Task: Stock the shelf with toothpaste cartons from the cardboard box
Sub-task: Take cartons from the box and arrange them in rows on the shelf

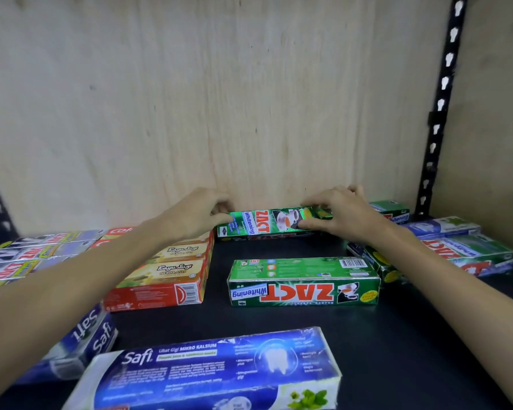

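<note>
I have both hands on one green ZACT carton [274, 221] at the back of the shelf [279, 321]. My left hand [194, 216] pinches its left end and my right hand [342, 213] is curled over its right end, fingers on the top edge and thumb on the front face. The carton lies lengthwise along the wooden back panel [219, 99], and it seems to sit on top of another carton whose red lettering shows just under it.

To do this step well, I judge I should keep the carton level, square its ends over the one beneath, press it back until it touches the panel, and only then let go, one hand after the other, so the thin card does not skew or slide off.

Nearer to me than the hands, a second green ZACT carton [304, 281] lies alone, label upside down to me, well apart from the one I hold. Left of my left hand stands a block of red and yellow cartons [166, 273], with a row of silver ZACT cartons [33, 255] further left. Just right of my right hand, more green and blue cartons [456, 250] lie loosely stacked, one end touching or nearly touching my carton; that heap could catch my right wrist on the way out. Closest to me lies a blue Safi carton [214, 371], with two more Safi cartons [83, 341] beside my left forearm. The cardboard box is not in view.
</note>
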Demonstrator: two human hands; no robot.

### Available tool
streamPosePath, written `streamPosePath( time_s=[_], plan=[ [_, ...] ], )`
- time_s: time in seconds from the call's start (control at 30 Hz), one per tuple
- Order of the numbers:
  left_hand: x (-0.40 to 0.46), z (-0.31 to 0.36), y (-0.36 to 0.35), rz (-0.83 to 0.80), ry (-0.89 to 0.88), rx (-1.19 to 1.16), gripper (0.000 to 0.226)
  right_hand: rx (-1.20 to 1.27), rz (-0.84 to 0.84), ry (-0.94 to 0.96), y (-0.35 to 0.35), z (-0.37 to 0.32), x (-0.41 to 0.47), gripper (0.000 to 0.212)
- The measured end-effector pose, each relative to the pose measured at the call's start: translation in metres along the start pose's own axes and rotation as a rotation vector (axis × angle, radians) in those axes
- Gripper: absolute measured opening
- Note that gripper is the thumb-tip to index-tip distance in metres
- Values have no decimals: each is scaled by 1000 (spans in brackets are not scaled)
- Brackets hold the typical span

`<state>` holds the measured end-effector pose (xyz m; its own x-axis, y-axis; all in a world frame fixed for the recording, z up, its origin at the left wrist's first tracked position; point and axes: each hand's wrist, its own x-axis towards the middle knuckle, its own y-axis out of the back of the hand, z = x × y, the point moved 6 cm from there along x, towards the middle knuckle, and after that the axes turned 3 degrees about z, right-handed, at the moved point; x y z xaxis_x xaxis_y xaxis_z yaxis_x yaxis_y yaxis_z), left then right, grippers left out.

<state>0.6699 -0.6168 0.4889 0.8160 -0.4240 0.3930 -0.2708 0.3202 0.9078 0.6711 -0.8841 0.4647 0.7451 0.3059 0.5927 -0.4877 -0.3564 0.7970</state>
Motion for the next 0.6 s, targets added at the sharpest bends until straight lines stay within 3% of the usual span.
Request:
streamPosePath(
  time_s=[0.17,0.3,0.5,0.6],
  plan=[
    [-3,3,-1,8,-40,41,37,12,-7,-12,0,-1,0,78],
    [-2,0,-4,-25,-50,136,54,26,1,-33,-2,-2,3,67],
    [-2,3,-4,-20,-63,127,53,7,-5,-30,-3,1,4,62],
    [-5,1,-7,-81,-12,67,55,-48,5,18,-1,-3,2,47]
  ],
)
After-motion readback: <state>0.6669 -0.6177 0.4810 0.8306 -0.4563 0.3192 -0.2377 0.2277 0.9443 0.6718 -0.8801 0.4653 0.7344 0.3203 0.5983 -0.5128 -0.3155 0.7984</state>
